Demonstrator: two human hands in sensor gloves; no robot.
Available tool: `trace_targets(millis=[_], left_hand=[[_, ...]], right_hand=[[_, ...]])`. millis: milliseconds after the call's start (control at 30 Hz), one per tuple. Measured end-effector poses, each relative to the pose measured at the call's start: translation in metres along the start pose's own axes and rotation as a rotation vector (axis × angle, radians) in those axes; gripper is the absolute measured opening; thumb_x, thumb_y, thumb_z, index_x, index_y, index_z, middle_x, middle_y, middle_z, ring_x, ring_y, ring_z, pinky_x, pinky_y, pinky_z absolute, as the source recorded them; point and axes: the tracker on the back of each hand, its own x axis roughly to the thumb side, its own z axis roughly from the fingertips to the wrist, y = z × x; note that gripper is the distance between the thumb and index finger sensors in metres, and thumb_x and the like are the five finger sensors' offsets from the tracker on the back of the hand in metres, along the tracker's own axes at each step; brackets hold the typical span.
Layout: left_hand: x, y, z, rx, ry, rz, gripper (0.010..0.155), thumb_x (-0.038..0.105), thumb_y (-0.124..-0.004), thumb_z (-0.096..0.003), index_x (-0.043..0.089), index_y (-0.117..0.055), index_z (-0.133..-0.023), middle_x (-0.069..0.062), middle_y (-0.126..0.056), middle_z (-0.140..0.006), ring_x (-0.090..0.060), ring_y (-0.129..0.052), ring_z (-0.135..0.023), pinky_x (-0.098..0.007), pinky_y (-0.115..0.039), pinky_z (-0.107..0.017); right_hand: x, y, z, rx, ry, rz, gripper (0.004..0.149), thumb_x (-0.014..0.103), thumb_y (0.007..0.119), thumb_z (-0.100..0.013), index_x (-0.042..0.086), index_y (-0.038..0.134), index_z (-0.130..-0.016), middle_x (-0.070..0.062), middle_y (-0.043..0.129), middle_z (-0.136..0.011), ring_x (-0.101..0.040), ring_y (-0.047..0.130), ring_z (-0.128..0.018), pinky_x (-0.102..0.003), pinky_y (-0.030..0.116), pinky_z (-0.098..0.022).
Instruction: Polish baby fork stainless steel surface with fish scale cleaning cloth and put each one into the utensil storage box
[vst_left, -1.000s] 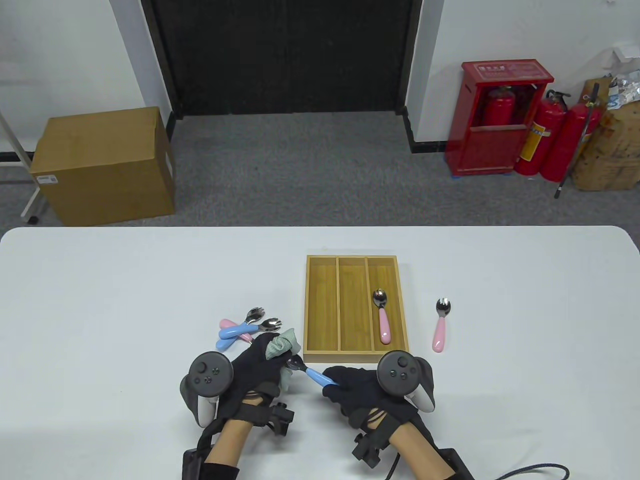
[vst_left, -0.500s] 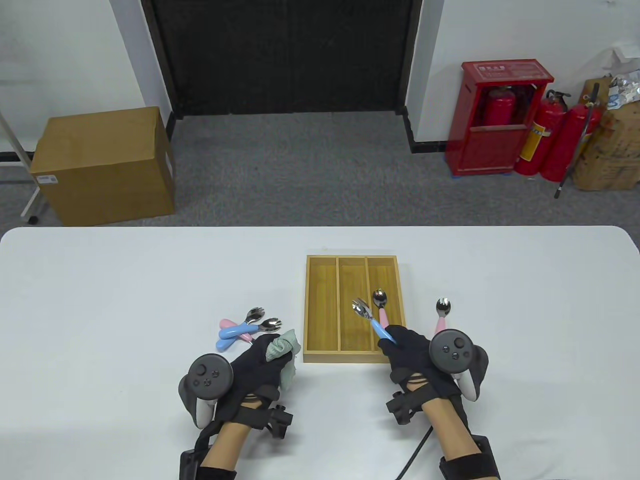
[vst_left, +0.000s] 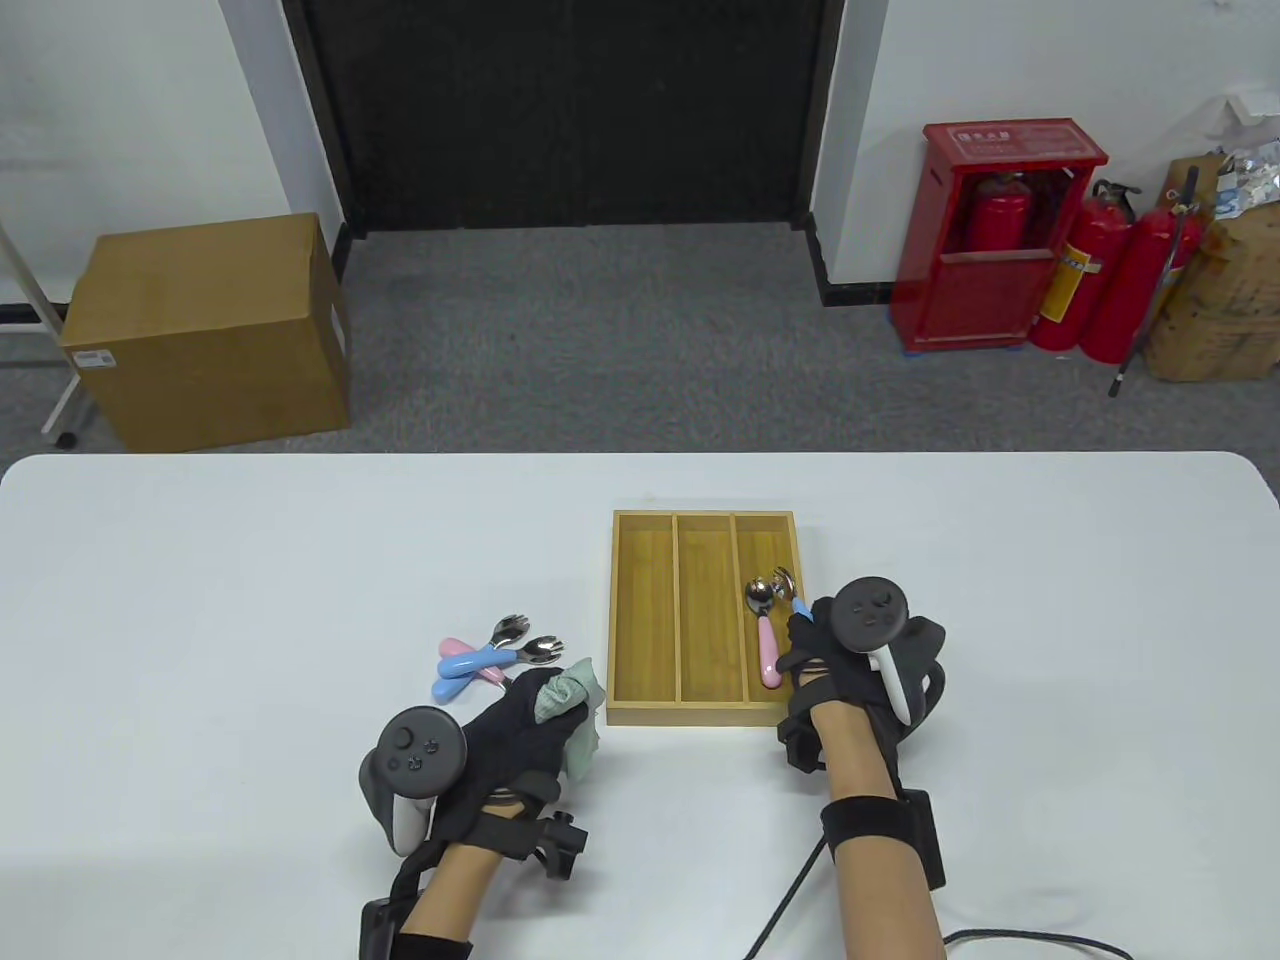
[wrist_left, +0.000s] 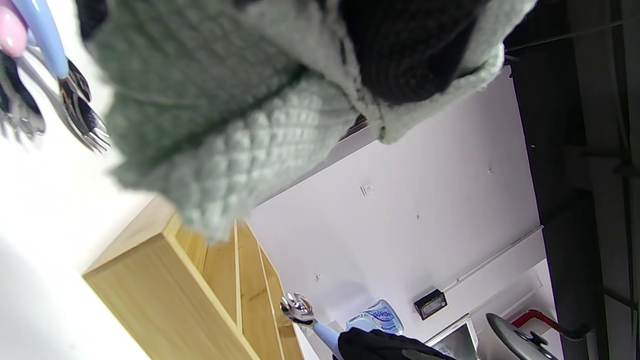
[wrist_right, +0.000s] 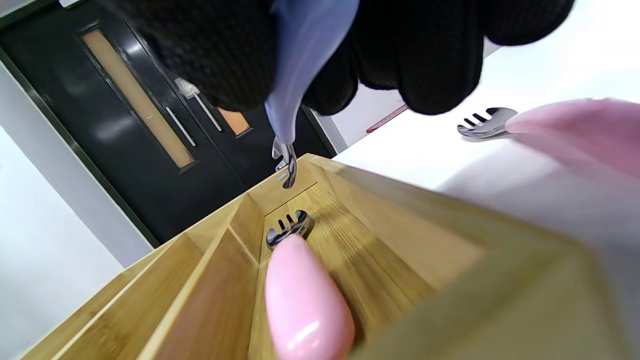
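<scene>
From my remote station I look down on a white bench (vst_left: 200, 600). Starting at the left, two forks lie crossed on it, one with a blue handle (vst_left: 478, 665) and one with a pink handle (vst_left: 458, 648); part of the pink handle is covered by the blue one, and their prongs point right.

Just below and right of them sits my left hand (vst_left: 510, 735), its fingers curled round a bunched pale green cleaning cloth (vst_left: 565, 700). In the left wrist view the cloth (wrist_left: 225, 125) fills most of the frame, blurred, with one dark fingertip (wrist_left: 405, 50) wrapped in it; how the other fingers lie I cannot tell.

Right of the cloth stands the wooden storage box (vst_left: 640, 620) with three long compartments. A pink-handled fork (vst_left: 767, 640) lies in the rightmost one.

My right hand (vst_left: 830, 650) is at the box's right wall, pinching the blue handle of another fork (vst_left: 785, 588) whose steel head hangs above the right compartment, next to the pink fork's head. Most of that handle is hidden by the glove. In the right wrist view the held fork (wrist_right: 295, 100) hangs clear of the box floor. Another pink-handled fork (wrist_right: 487, 122) lies on the bench outside the box, hidden by my hand in the table view.
</scene>
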Motion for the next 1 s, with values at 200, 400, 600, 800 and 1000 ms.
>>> trace_targets(millis=[200,400,600,800,1000], left_hand=[[-0.002,0.005,0.000,0.011,0.010,0.005,0.047,0.042,-0.087,-0.0460,0.022,-0.079,-0.088,-0.003,-0.098,-0.068,-0.017,-0.105,-0.047,-0.049,-0.082,-0.050],[-0.004,0.010,-0.001,0.020,0.017,-0.001,0.047,0.042,-0.087,-0.0462,0.022,-0.079,-0.088,-0.004,-0.098,-0.068,-0.017,-0.105,-0.047,-0.049,-0.082,-0.050],[-0.005,0.013,0.000,0.023,0.022,-0.013,0.047,0.042,-0.087,-0.0466,0.022,-0.079,-0.088,-0.004,-0.098,-0.068,-0.018,-0.105,-0.047,-0.049,-0.082,-0.050],[-0.005,0.016,0.001,0.026,0.028,-0.019,0.047,0.042,-0.087,-0.0468,0.021,-0.079,-0.089,-0.004,-0.098,-0.068,-0.018,-0.105,-0.047,-0.049,-0.082,-0.050],[-0.005,0.018,0.002,0.029,0.036,-0.029,0.048,0.043,-0.087,-0.0469,0.022,-0.079,-0.089,-0.004,-0.098,-0.069,-0.018,-0.105,-0.048,-0.049,-0.082,-0.050]], right_hand=[[0.011,0.008,-0.012,0.014,0.007,0.059,0.044,0.035,0.085,-0.041,0.008,0.087,-0.076,-0.023,0.068,-0.095,-0.044,0.079,-0.069,-0.066,0.059,-0.056],[0.023,0.019,-0.024,0.024,-0.010,0.098,0.044,0.036,0.085,-0.041,0.008,0.088,-0.075,-0.023,0.068,-0.095,-0.044,0.079,-0.069,-0.066,0.058,-0.056],[0.030,0.027,-0.031,0.105,0.007,0.157,0.045,0.039,0.085,-0.042,0.011,0.086,-0.077,-0.023,0.063,-0.099,-0.045,0.075,-0.074,-0.066,0.055,-0.059],[0.032,0.022,-0.039,0.159,0.017,0.140,0.051,0.042,0.086,-0.041,0.010,0.084,-0.080,-0.024,0.059,-0.101,-0.046,0.072,-0.076,-0.067,0.052,-0.060],[0.014,-0.016,-0.053,0.105,0.071,0.103,0.050,0.040,0.085,-0.041,0.008,0.083,-0.081,-0.024,0.059,-0.101,-0.046,0.072,-0.077,-0.068,0.051,-0.061]])
